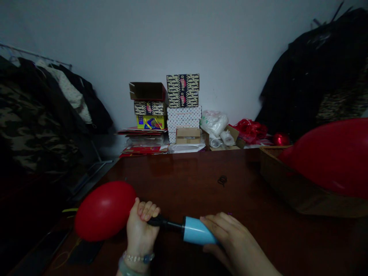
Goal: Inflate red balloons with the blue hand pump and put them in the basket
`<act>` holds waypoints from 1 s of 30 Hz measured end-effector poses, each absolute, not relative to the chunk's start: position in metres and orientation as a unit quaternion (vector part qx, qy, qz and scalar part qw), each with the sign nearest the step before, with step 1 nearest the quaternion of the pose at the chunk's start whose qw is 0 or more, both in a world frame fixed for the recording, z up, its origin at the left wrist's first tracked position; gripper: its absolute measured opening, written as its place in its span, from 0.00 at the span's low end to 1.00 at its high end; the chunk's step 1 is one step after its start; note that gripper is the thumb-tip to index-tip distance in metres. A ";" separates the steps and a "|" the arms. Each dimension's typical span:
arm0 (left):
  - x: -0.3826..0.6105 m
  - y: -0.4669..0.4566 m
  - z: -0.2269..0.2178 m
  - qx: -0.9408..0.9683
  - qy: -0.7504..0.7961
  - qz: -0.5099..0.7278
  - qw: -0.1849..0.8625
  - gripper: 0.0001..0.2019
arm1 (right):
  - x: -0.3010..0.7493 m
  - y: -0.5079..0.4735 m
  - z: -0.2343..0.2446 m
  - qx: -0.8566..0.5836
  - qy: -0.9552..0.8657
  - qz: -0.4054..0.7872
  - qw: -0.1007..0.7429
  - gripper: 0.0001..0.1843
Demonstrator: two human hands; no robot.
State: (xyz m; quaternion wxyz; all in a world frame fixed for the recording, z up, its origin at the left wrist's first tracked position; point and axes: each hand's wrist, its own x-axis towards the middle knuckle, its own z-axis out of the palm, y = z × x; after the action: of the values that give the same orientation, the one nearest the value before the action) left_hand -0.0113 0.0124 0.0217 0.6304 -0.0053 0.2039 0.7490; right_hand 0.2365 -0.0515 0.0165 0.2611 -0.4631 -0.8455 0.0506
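Note:
A hand pump with a light blue barrel [198, 231] and a black nozzle end lies level above the table. My right hand [230, 239] is wrapped over the barrel, fingers on top and thumb beneath. Closed in a fist, my left hand [145, 220] grips the black end of the pump together with the neck of a red balloon [105, 211]. The balloon is inflated to an oval and sticks out to the left of that fist. Its neck is hidden by my fingers.
On the brown table [184, 180] lies a thin black cord [222, 180]. A basket [313, 199] with large inflated red balloons [333, 157] stands at the right. Stacked boxes [184, 119] and plastic bags [214, 122] line the far edge. Clothes [37, 111] hang at the left.

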 end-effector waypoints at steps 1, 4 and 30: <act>-0.018 0.014 0.023 -0.002 0.201 0.757 0.622 0.22 | 0.240 -0.051 0.018 -0.463 -0.848 0.052 0.254 0.29; -0.033 0.017 0.026 0.008 0.204 0.771 0.604 0.21 | 0.249 -0.049 0.021 -0.461 -0.853 0.038 0.240 0.28; 0.013 0.012 0.011 -0.012 0.220 0.735 0.641 0.22 | 0.222 -0.048 0.005 -0.455 -0.845 0.041 0.279 0.28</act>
State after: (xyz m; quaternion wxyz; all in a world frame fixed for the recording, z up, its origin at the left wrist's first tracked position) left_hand 0.0126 0.0122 0.0111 0.6413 -0.0124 0.2199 0.7350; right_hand 0.2224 -0.0485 0.0047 0.2793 -0.4545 -0.8448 0.0407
